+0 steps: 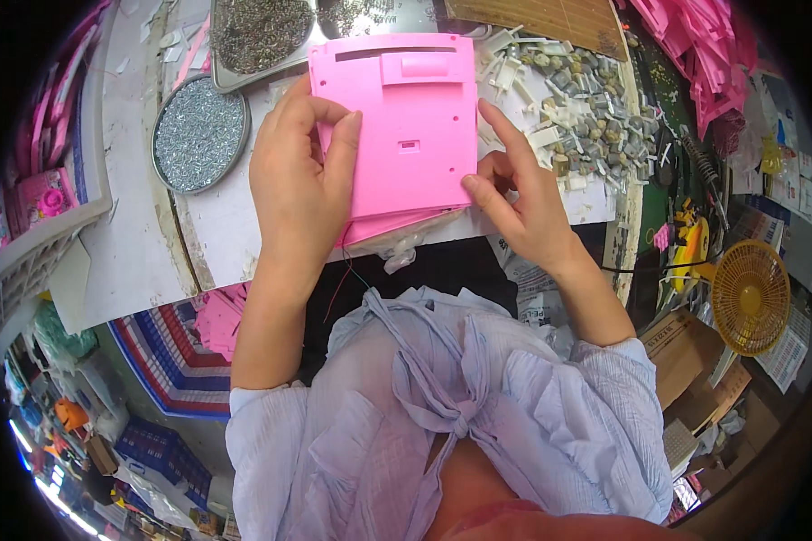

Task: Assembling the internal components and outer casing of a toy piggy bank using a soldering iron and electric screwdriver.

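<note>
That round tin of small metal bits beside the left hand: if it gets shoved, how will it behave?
The round tin looks shallow and flat-bottomed, so it would likely slide, not tip. Heaped with tiny metal pieces, it is probably heavy for its size. Its fill sits near the rim, so a sharp push may spill some.

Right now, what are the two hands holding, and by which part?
Both hold the pink plastic panel. The left hand pinches its left edge; the right hand grips its lower right corner with its fingers along the right edge.
</note>
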The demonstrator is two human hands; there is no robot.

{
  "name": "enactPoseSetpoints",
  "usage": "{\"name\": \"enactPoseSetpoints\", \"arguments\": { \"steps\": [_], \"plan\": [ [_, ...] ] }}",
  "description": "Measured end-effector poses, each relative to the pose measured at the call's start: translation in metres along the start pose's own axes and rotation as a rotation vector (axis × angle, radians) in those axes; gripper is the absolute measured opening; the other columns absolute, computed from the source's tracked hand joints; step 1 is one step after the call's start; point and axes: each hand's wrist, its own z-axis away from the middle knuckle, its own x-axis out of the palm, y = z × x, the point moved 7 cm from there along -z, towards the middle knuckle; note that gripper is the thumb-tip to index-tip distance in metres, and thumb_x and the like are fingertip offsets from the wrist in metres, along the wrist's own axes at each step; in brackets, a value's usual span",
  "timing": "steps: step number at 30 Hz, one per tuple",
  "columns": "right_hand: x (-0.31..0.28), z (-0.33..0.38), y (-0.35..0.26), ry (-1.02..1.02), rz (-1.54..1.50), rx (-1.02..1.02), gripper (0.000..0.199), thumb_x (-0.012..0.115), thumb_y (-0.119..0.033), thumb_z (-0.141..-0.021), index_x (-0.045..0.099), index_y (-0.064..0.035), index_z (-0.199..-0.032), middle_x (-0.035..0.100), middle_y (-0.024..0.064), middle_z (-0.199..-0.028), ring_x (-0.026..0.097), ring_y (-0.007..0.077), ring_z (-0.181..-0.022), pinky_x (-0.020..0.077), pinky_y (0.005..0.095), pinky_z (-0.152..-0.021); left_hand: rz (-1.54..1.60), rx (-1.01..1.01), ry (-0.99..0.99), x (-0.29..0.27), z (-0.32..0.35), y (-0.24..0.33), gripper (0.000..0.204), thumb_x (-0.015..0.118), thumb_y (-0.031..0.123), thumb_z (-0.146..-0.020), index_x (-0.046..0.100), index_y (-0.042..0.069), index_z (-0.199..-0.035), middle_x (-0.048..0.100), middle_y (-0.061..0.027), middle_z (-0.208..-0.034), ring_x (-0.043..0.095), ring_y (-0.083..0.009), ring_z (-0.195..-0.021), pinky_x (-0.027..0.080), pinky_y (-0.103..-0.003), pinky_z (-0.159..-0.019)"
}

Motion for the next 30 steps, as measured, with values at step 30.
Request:
{"name": "enactPoseSetpoints", "arguments": {
  "steps": [30],
  "plan": [
    [0.012,-0.024,-0.004,-0.102,0.281,-0.203,0.055,0.06,-0.015,-0.097,0.045,-0.0099,-0.149,0.059,0.0099,-0.064,0.059,0.0251,-0.057,0.0454,0.0349,-0.057,-0.068,-0.119,-0.05,-0.015,0.018,-0.008,0.012,0.072,0.008,-0.087,0.063,0.001,-0.09,0.057,-0.0243,-0.134,0.062,-0.0257,-0.092,0.051,-0.032,-0.075]
  ]
}}
